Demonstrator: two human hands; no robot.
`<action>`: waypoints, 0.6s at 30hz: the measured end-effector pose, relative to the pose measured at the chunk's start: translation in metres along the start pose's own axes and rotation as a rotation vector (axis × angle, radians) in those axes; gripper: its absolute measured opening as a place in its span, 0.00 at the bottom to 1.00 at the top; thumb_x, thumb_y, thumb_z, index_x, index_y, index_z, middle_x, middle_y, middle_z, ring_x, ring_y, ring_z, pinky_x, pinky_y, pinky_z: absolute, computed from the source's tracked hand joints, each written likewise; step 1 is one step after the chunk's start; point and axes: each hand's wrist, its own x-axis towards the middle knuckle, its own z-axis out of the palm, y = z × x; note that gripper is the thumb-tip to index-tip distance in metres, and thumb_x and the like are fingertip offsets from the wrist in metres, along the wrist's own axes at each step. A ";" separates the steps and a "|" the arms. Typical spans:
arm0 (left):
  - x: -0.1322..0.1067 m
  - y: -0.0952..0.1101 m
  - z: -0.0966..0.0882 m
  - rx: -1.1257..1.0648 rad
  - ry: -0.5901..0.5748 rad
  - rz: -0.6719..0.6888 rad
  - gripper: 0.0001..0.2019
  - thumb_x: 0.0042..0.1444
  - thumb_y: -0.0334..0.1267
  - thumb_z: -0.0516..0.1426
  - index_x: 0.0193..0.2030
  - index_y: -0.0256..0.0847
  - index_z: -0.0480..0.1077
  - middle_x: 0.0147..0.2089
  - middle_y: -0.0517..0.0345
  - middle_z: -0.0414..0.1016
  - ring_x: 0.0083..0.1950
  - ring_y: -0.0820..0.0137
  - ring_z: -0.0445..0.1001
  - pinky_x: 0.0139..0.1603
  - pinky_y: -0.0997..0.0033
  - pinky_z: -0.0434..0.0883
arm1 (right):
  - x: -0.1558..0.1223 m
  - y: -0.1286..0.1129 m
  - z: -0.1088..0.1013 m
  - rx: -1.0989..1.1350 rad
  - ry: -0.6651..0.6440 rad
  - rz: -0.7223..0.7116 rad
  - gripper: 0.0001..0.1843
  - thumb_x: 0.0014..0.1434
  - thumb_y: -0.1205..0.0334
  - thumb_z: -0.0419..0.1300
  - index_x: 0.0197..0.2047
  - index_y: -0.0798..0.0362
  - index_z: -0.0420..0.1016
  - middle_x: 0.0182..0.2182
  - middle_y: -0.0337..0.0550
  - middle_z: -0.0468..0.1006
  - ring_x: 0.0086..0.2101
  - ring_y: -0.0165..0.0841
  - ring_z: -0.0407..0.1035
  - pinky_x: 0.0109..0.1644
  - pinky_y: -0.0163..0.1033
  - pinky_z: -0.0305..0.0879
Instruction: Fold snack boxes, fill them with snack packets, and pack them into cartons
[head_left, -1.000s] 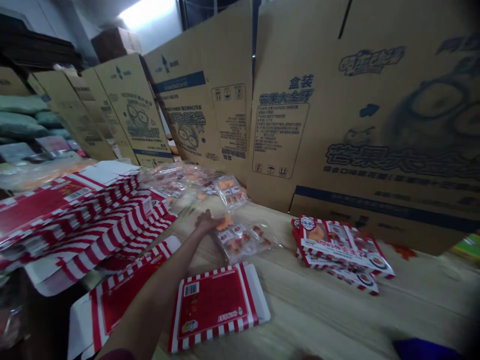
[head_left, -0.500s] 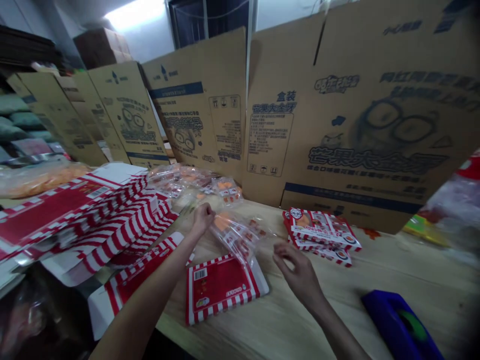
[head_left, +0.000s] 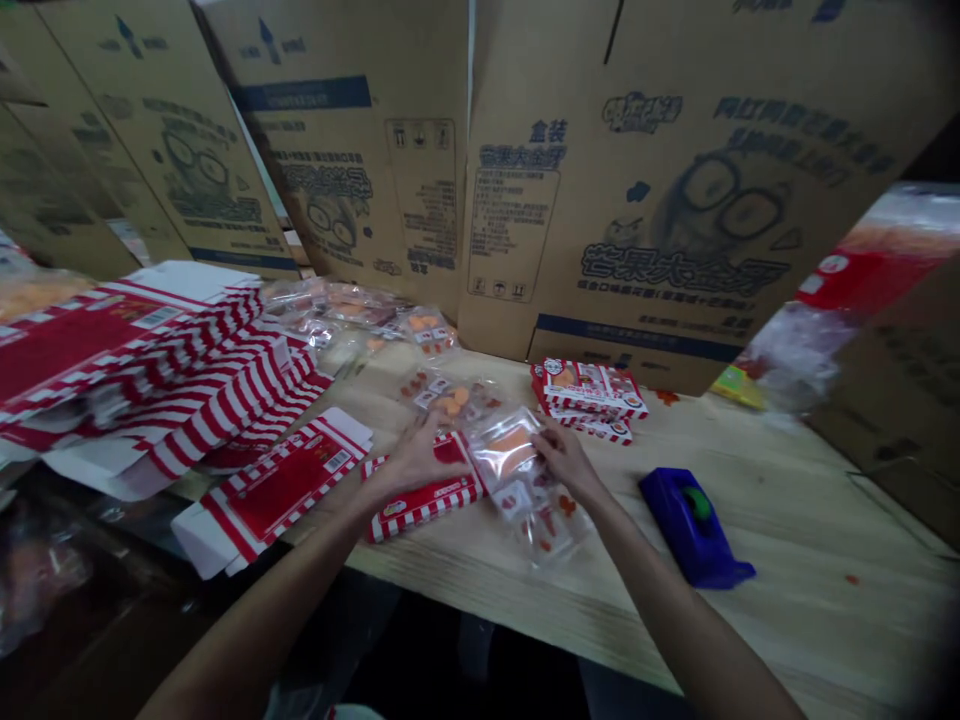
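Observation:
My right hand [head_left: 564, 456] pinches the edge of a strip of clear candy packets [head_left: 511, 450], with orange pieces in the upper packet and smaller printed packets hanging below. The strip overlaps the right end of a red carton with striped edges [head_left: 427, 508], which lies on the table. Over the left part of that carton is my left hand [head_left: 417, 456], its thumb and fingers apart. Just beyond it lies another group of clear packets [head_left: 454, 400] with orange pieces. Beside my left forearm rests a flattened red carton [head_left: 289, 485] with white flaps.
A large stack of striped cartons [head_left: 217, 390] is at the left. More clear packets [head_left: 352, 305] lie along the cardboard wall [head_left: 420, 230]. Filled boxes [head_left: 589, 392] are stacked behind my right hand. A blue tape dispenser [head_left: 686, 530] stands at the right.
The view has tilted down and right. My right hand has come to hold a packet strip, now over the carton's right side. My left hand has opened and moved onto the carton.

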 end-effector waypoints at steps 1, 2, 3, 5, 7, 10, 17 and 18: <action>-0.007 -0.009 0.002 0.143 -0.105 -0.031 0.53 0.35 0.57 0.67 0.66 0.38 0.53 0.68 0.33 0.56 0.69 0.42 0.53 0.64 0.42 0.54 | -0.002 0.006 -0.013 -0.050 0.045 0.015 0.27 0.54 0.56 0.56 0.57 0.54 0.70 0.24 0.37 0.73 0.20 0.30 0.63 0.22 0.34 0.61; -0.013 -0.018 0.005 0.275 -0.202 -0.066 0.59 0.30 0.60 0.67 0.68 0.37 0.51 0.70 0.30 0.50 0.71 0.38 0.46 0.65 0.36 0.47 | -0.002 0.011 -0.025 -0.113 0.080 0.032 0.28 0.55 0.57 0.55 0.59 0.55 0.69 0.25 0.39 0.74 0.20 0.31 0.64 0.23 0.35 0.62; -0.019 -0.026 0.008 0.376 -0.275 -0.098 0.63 0.26 0.62 0.67 0.69 0.37 0.50 0.71 0.28 0.47 0.71 0.35 0.42 0.65 0.33 0.43 | -0.001 0.015 -0.034 -0.183 0.101 0.043 0.28 0.56 0.57 0.53 0.60 0.55 0.68 0.27 0.41 0.76 0.21 0.31 0.64 0.24 0.35 0.62; -0.029 -0.034 0.016 0.492 -0.349 -0.126 0.65 0.25 0.62 0.67 0.70 0.36 0.48 0.70 0.25 0.49 0.70 0.34 0.45 0.64 0.31 0.43 | 0.003 0.019 -0.045 -0.313 0.095 0.039 0.29 0.56 0.60 0.52 0.60 0.57 0.68 0.29 0.44 0.77 0.22 0.33 0.67 0.26 0.37 0.64; -0.037 -0.033 0.024 0.544 -0.320 -0.117 0.64 0.28 0.59 0.67 0.71 0.34 0.47 0.66 0.25 0.56 0.68 0.37 0.53 0.64 0.35 0.47 | 0.006 0.019 -0.044 -0.388 0.057 0.028 0.28 0.55 0.63 0.52 0.59 0.59 0.70 0.30 0.45 0.78 0.24 0.35 0.68 0.30 0.39 0.66; -0.050 -0.019 0.029 0.569 -0.243 -0.076 0.61 0.31 0.55 0.66 0.71 0.32 0.47 0.64 0.28 0.58 0.65 0.40 0.56 0.65 0.40 0.48 | 0.005 0.014 -0.032 -0.420 -0.030 0.000 0.26 0.53 0.68 0.54 0.56 0.60 0.74 0.31 0.47 0.80 0.29 0.36 0.71 0.36 0.40 0.67; -0.074 -0.006 0.030 0.576 -0.159 0.182 0.56 0.32 0.51 0.66 0.69 0.34 0.51 0.65 0.30 0.54 0.67 0.40 0.51 0.68 0.39 0.41 | -0.017 -0.017 -0.021 -0.403 -0.525 -0.121 0.20 0.57 0.64 0.59 0.53 0.45 0.77 0.41 0.42 0.81 0.39 0.36 0.75 0.48 0.41 0.69; -0.076 -0.006 0.031 0.569 -0.163 0.203 0.56 0.33 0.52 0.66 0.69 0.35 0.51 0.65 0.30 0.54 0.67 0.40 0.51 0.68 0.39 0.40 | -0.020 -0.021 -0.020 -0.436 -0.607 -0.139 0.21 0.58 0.63 0.59 0.55 0.42 0.75 0.45 0.42 0.79 0.44 0.38 0.74 0.53 0.46 0.67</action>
